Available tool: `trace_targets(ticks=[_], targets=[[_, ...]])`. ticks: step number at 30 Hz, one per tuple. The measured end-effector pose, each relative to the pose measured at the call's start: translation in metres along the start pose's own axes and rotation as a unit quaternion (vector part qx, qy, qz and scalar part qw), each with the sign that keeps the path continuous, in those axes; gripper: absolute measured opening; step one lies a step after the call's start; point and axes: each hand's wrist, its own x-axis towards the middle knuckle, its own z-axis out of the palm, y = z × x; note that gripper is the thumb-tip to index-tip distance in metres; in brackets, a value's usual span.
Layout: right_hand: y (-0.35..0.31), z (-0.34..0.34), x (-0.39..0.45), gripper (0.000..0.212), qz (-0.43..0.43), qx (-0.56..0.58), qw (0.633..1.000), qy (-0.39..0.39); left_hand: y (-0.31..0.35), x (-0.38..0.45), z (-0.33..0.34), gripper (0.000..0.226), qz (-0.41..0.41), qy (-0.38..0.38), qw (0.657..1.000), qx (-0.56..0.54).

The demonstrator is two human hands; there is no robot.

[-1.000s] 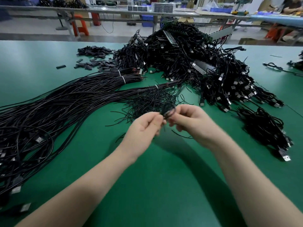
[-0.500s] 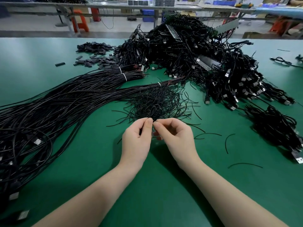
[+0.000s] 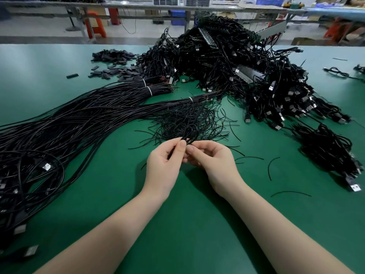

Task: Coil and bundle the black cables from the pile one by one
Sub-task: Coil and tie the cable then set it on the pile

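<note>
A small black cable loop stands above 2 hands meeting over the green table. The left hand and right hand both pinch it, fingers curled, just before a heap of thin black ties.

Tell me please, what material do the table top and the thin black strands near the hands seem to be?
Table top: probably a rubber or vinyl mat, green, matte with soft sheen. Thin black strands: likely plastic-coated wire ties; they keep kinks and bends. The core is not visible.
</note>
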Motion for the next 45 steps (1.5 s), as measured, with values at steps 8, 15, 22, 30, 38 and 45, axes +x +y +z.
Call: trace_targets(ticks=[8,15,22,30,38,45], targets=[[-0.015,-0.011,-0.004,0.007,0.011,-0.032,0.998,-0.05,0.014,0.003,-0.005,0.007,-0.072,-0.089,0.993,-0.025],[-0.039,-0.03,-0.005,0.013,0.053,-0.114,0.988,-0.085,0.024,0.013,-0.011,0.007,-0.052,-0.169,0.981,0.081],[-0.032,-0.009,-0.009,0.009,0.011,-0.061,0.998,-0.016,0.024,0.012,-0.007,0.01,-0.136,-0.117,0.983,-0.035],[-0.035,-0.014,-0.005,0.007,-0.448,-0.528,0.721,-0.039,0.033,0.017,-0.012,0.019,-0.24,-0.13,0.955,-0.111],[-0.046,-0.028,-0.003,0.015,-0.461,-0.539,0.702,-0.062,0.026,0.011,-0.005,0.012,-0.226,-0.132,0.938,-0.225],[-0.045,-0.01,-0.013,0.017,0.073,-0.129,0.988,-0.047,0.013,0.007,-0.007,0.019,-0.112,-0.114,0.975,-0.157]])
